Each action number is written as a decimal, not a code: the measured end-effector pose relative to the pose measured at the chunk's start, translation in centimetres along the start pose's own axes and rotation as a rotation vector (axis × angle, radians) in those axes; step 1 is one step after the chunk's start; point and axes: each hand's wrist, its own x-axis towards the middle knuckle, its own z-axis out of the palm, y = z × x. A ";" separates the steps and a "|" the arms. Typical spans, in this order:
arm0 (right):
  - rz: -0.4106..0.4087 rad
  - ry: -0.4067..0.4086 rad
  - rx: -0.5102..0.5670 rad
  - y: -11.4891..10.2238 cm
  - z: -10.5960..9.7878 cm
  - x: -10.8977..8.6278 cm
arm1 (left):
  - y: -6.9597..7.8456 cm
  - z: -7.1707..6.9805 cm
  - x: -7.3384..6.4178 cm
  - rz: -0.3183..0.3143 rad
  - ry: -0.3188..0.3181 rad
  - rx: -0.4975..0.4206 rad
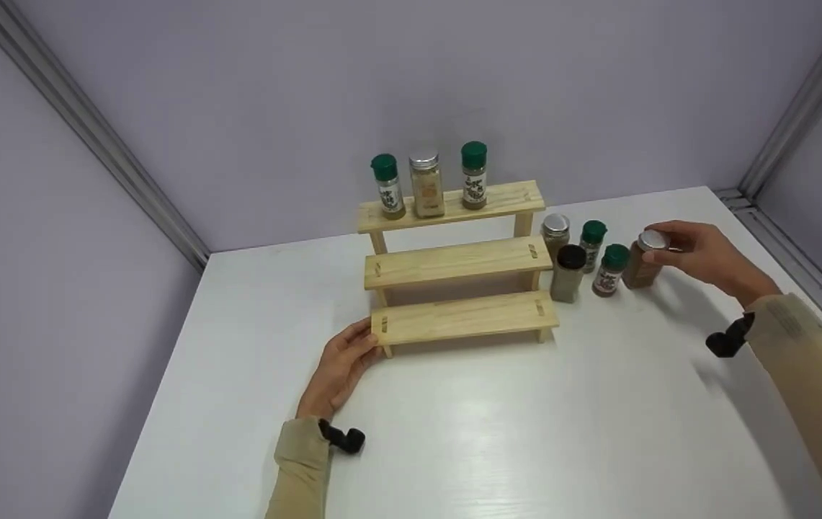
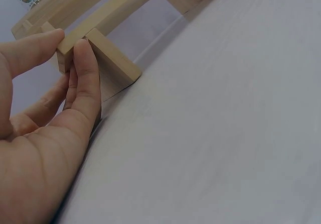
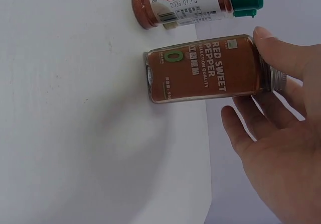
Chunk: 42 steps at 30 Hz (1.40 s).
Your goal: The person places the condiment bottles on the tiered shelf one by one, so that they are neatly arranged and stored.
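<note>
A three-step wooden rack (image 1: 461,318) stands on the white table. At the left end of its lowest step, my left hand (image 1: 338,369) pinches the board, thumb above and fingers below, as the left wrist view shows. Over on the right, my right hand (image 1: 715,258) grips a glass jar of red sweet pepper powder (image 3: 200,71) near its silver cap, between thumb and fingers. The jar is upright, and its label faces the right wrist camera. Close beside it is a green-capped spice bottle (image 1: 609,271) with reddish contents.
On the top step stand two green-capped bottles (image 1: 474,176) and a silver-capped jar (image 1: 426,186). Right of the rack are a black-capped jar (image 1: 568,277), a silver-capped jar (image 1: 555,232) and another green-capped bottle (image 1: 591,245). Pale walls (image 1: 274,108) border the table.
</note>
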 end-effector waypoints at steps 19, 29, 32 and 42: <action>-0.078 0.187 0.042 -2.3 -1.0 -0.5 | -0.3 -0.3 -0.4 0.001 -0.004 0.018; -0.125 0.265 0.086 -8.5 -4.1 -0.8 | 0.1 0.3 0.0 0.001 0.006 0.009; -0.131 0.266 0.087 -10.3 -4.5 -0.7 | 0.1 0.4 0.2 -0.005 -0.006 0.000; -0.163 0.231 0.065 -15.4 -3.4 1.2 | 0.2 0.0 -0.3 0.012 -0.012 0.005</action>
